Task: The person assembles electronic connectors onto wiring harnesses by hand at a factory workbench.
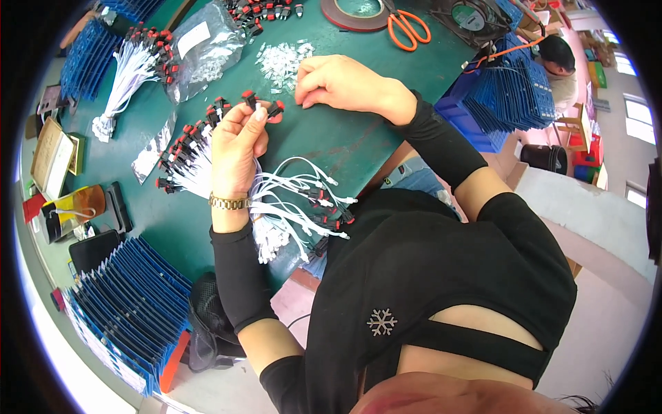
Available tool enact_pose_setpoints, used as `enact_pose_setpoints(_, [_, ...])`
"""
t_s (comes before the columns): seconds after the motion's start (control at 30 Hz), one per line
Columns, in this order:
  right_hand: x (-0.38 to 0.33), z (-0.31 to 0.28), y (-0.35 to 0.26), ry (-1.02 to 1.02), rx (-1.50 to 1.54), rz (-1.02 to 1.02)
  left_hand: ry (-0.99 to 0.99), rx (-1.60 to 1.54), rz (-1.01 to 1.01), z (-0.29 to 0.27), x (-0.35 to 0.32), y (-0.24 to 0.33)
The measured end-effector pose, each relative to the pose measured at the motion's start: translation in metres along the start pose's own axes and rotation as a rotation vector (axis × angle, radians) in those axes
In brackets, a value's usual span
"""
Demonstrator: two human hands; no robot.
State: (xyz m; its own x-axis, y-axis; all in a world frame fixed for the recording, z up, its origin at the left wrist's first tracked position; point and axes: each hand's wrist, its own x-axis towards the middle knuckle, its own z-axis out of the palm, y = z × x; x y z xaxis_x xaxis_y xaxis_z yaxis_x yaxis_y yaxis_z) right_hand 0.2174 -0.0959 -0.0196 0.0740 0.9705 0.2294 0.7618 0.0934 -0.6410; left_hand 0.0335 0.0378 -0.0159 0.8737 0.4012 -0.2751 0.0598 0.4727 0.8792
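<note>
My left hand (234, 145), with a gold-coloured watch band at its wrist, is closed around red-and-black switches (275, 112); two of them stick out past thumb and fingertips. Under and beside that hand lies a bundle of white cables (276, 207), with more such switches at its ends. My right hand (341, 83) has its fingers pinched together low over the table, at the near right edge of a pile of small clear-white pieces (279, 63). Whether something tiny sits in that pinch is hidden.
The green table (331, 138) also bears another white cable bundle (131, 69), a plastic bag (207, 52), a tape roll (355, 14) and orange-handled scissors (409, 31). A black fan (472, 24) is at the far right. Blue racks (131, 310) stand around; another person (558, 62) sits beyond.
</note>
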Motion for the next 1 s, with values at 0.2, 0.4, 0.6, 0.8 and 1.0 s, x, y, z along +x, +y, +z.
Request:
enact_pose_setpoints(0.2, [0.000, 0.005, 0.001, 0.067, -0.059, -0.092, 0.012, -0.020, 0.057, -0.001, 0.002, -0.004])
enact_pose_setpoints(0.4, [0.007, -0.004, -0.008, 0.341, 0.155, -0.194, 0.044, -0.107, 0.011, -0.004, 0.001, -0.001])
enact_pose_setpoints(0.6, [0.028, 0.005, -0.027, 0.456, 0.301, -0.140, -0.019, -0.108, 0.000, -0.011, 0.002, -0.004])
enact_pose_setpoints(0.8, [0.033, 0.018, -0.041, 0.484, 0.988, 0.113, -0.042, -0.211, -0.015, -0.010, 0.003, -0.002])
enact_pose_setpoints(1.0, [0.026, 0.016, -0.041, 0.333, 0.977, 0.250, -0.044, -0.310, -0.071, -0.018, 0.001, -0.004])
